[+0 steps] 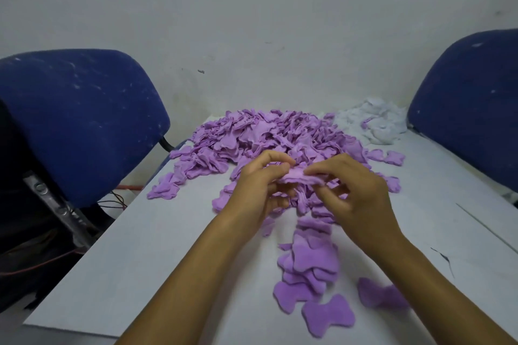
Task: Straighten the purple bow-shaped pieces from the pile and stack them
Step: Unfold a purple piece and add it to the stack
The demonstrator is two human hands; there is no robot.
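A big pile of purple bow-shaped fabric pieces [269,134] covers the far middle of the white table [145,246]. Just in front of it, both hands hold one purple piece [301,177] above the table. My left hand [258,187] pinches its left end and my right hand [356,190] pinches its right end. Nearer to me lies a loose, slanting stack of flattened purple pieces [311,260]. Three single pieces lie beside it near the front edge, one of them a flat bow [328,315].
A heap of white fabric scraps [375,123] sits at the far right of the table. Blue chairs stand on both sides, one at the left [78,120] and one at the right [471,103]. Wires and a metal bar lie on the floor at the left.
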